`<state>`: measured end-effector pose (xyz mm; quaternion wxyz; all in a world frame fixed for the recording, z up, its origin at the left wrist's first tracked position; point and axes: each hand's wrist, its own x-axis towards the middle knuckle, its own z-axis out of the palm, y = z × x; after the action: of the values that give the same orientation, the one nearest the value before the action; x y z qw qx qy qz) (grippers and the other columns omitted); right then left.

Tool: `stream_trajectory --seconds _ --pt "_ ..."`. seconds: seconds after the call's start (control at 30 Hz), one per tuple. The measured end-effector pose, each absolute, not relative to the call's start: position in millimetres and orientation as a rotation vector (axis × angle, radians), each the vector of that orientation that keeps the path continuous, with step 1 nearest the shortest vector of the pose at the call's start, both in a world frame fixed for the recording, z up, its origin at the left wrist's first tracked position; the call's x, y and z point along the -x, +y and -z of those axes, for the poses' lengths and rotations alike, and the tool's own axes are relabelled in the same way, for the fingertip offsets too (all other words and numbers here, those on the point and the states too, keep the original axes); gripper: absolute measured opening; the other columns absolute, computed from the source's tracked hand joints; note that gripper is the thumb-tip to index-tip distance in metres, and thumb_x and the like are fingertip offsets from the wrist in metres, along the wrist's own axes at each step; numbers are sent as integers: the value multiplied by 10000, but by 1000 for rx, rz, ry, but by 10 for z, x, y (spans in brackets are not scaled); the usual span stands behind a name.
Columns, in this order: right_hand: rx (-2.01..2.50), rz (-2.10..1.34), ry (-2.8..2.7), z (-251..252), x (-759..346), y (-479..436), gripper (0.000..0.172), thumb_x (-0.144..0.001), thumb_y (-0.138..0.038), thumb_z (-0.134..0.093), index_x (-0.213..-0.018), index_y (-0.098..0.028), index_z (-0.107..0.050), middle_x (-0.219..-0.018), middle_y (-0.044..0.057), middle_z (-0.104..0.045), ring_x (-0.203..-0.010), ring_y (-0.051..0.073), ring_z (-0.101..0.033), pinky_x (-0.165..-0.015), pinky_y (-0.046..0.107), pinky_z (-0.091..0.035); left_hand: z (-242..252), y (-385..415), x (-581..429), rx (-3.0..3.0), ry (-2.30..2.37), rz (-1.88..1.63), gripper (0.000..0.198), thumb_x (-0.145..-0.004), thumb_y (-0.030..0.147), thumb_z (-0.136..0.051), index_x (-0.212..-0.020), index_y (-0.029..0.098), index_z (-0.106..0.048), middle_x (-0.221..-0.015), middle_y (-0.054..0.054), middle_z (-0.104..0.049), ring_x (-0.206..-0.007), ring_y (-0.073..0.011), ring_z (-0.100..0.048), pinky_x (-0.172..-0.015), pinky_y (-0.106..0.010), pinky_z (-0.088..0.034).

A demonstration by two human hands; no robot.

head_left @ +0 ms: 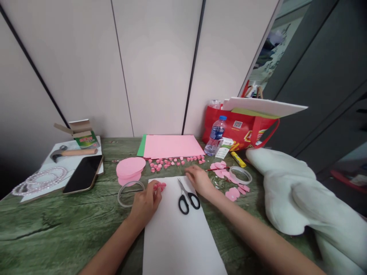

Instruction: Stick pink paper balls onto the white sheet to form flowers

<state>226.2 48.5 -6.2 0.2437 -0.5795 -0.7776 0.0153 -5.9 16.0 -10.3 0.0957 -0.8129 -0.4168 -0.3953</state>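
Observation:
My left hand (146,199) rests at the left edge of a white board (177,229), its curled fingers closed on a cluster of small pink paper flowers (160,186). Over the board's far right corner, my right hand (199,180) has its fingers bent together; whatever lies between them is hidden. Between both hands, scissors with black handles (187,200) lie closed on the board, points away from me. Just beyond stretches a row of many small pink paper flowers (166,163). A roll of tape (122,194) lies partly behind my left hand.
Pink paper sheets (172,146) lie at the back, pink ovals (130,167) at left. Further left are a phone (83,173), a hammer (76,152) and bead strings (43,181). Rightward are pink petals (232,194), another tape roll (249,175), a bottle (215,137) and a red bag (246,126).

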Motion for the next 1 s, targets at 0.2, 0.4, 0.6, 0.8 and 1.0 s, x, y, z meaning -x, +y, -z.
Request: stream_trajectory --seconds 0.2,0.4,0.6,0.8,1.0 --pt "1524 76 -2243 361 -2549 521 318 -887 -133 -388 -1119 -37 -583 -1233 217 -549 -1192 246 -497 -1003 395 -416 134 182 75 2408 -1217 1164 170 -899 214 -368 -992 143 -492 -466 66 -544 -346 -104 -531 -396 -180 -364" --pt "1455 253 -2330 563 -2994 -50 329 -901 -130 -352 -1114 -79 -598 -1171 172 -599 -1138 215 -542 -993 388 -449 157 191 86 2406 -1216 1157 173 -904 240 -384 -1010 144 -480 -475 59 -550 -373 -112 -551 -410 -185 -379" --pt "1502 350 -2138 524 -3361 -372 313 -911 -177 -377 -1101 -99 -614 -1169 177 -595 -1129 251 -552 -945 452 -485 143 175 73 2419 -1212 1126 181 -906 234 -356 -1012 148 -475 -491 38 -575 -389 -124 -567 -421 -198 -393" --pt "1326 204 -2454 454 -3225 -158 354 -919 -194 -393 -1240 -203 -542 -1293 79 -544 -1230 196 -472 -1051 346 -397 121 141 61 2414 -1252 1109 185 -906 238 -363 -1004 144 -488 -488 38 -586 -370 -111 -544 -422 -197 -388" --pt "1577 387 -2285 331 -3692 69 267 -837 -69 -404 -951 -108 -642 -1128 167 -616 -1120 272 -540 -938 450 -456 118 95 17 2480 -1204 1130 211 -906 249 -365 -994 134 -518 -480 34 -587 -380 -113 -554 -434 -201 -398"
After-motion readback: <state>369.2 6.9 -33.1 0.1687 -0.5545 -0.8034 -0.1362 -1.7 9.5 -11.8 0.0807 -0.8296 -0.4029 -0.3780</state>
